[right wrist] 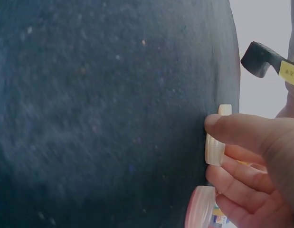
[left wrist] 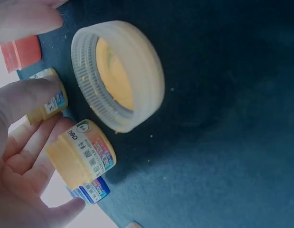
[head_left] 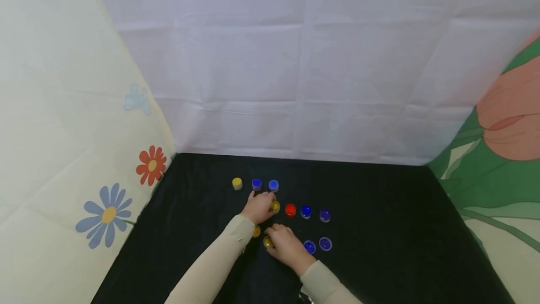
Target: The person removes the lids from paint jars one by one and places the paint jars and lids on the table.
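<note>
In the head view my left hand (head_left: 258,208) grips a small jar of yellow paint (head_left: 275,207) in the middle row. Its thumb lies across the labelled side of that yellow jar (left wrist: 55,102) in the left wrist view, fingers behind. Closer to me, my right hand (head_left: 288,246) pinches a round lid with yellow inside (head_left: 268,242) between thumb and fingers. From the right wrist view, this pale lid (right wrist: 214,149) stands edge-on at the black cloth. An orange-yellow lid (head_left: 256,231) lies just left of the right hand, and an orange-yellow jar (left wrist: 82,152) stands beside the left hand.
Right of the left hand are a red jar (head_left: 290,210), a blue jar (head_left: 305,211) and a purple-blue jar (head_left: 325,215). Blue (head_left: 310,247) and purple (head_left: 325,244) lids lie nearer. Behind stand a yellow-capped jar (head_left: 237,183) and two blue-topped jars (head_left: 256,184).
</note>
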`<state>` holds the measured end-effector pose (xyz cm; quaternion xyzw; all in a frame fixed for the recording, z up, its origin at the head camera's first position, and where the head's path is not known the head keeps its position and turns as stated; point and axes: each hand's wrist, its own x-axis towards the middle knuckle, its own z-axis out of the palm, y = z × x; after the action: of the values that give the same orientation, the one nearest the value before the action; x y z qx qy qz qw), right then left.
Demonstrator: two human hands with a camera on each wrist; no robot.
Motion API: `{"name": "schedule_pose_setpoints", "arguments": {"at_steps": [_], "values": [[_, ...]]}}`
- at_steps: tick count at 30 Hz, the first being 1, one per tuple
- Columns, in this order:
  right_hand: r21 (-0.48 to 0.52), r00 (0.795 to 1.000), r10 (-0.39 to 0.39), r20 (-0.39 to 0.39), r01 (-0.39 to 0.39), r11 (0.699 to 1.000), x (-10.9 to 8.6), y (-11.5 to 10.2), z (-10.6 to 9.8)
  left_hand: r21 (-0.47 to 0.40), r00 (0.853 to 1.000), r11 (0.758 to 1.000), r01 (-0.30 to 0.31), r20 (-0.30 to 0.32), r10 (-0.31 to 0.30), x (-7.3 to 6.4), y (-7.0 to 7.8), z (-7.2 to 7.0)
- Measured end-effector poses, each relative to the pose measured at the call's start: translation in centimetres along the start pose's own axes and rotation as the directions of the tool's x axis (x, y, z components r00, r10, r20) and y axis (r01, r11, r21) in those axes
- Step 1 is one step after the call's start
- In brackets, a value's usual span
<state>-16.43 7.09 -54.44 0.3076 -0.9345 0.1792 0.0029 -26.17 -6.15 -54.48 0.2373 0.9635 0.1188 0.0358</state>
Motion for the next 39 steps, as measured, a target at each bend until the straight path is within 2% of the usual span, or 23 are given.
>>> {"name": "schedule_pose_setpoints", "arguments": {"at_steps": [8,12,14,17,19,21,23,26,28,30,32,34,39], "values": [[0.051,0.998,-0.018,0.059,0.015,0.999,0.1,0.7,-0.3,-0.012,1.0,1.0,-0.002,0.029,0.003,-0.1,-0.1,-0.3],[0.131,0.996,-0.047,0.072,0.037,0.991,0.2,1.5,-0.7,-0.002,0.999,1.0,-0.021,0.046,0.021,-0.2,-0.4,-0.4],[0.197,0.999,-0.041,0.029,0.035,0.98,0.3,2.0,-1.0,-0.008,0.998,0.999,-0.042,0.043,0.042,-0.2,-0.6,-0.4],[0.3,0.994,0.035,-0.108,-0.001,0.954,0.4,2.9,-1.4,-0.042,0.996,0.995,-0.086,0.004,0.086,-0.2,-0.9,-0.5],[0.36,0.97,0.113,-0.216,-0.028,0.932,0.8,3.6,-1.7,-0.086,0.993,0.99,-0.112,-0.034,0.11,-0.2,-1.2,-0.7],[0.402,0.935,0.191,-0.299,-0.058,0.914,1.5,4.4,-2.0,-0.131,0.991,0.983,-0.126,-0.071,0.117,-0.1,-1.4,-0.8],[0.452,0.907,0.263,-0.33,-0.092,0.887,2.5,5.2,-2.3,-0.18,0.991,0.977,-0.112,-0.098,0.096,0.1,-1.6,-0.8],[0.533,0.889,0.356,-0.288,-0.16,0.831,4.2,6.4,-3.0,-0.258,0.993,0.965,-0.048,-0.119,0.018,0.5,-1.5,-0.9],[0.58,0.886,0.407,-0.222,-0.216,0.786,5.2,7.0,-3.3,-0.321,0.994,0.947,0.01,-0.103,-0.045,0.9,-1.3,-1.0],[0.589,0.885,0.439,-0.154,-0.274,0.76,6.2,7.6,-3.5,-0.39,0.993,0.919,0.063,-0.067,-0.097,1.4,-1.0,-1.1],[0.568,0.887,0.452,-0.098,-0.323,0.757,7.1,8.0,-3.4,-0.433,0.991,0.895,0.109,-0.022,-0.132,1.8,-0.8,-1.2],[0.526,0.89,0.451,-0.067,-0.352,0.774,7.9,8.2,-3.3,-0.463,0.989,0.877,0.129,0.002,-0.145,2.2,-0.7,-1.2],[0.477,0.895,0.443,-0.051,-0.368,0.798,9.3,8.2,-2.7,-0.503,0.985,0.85,0.155,0.008,-0.175,2.7,-0.9,-0.8]]}}
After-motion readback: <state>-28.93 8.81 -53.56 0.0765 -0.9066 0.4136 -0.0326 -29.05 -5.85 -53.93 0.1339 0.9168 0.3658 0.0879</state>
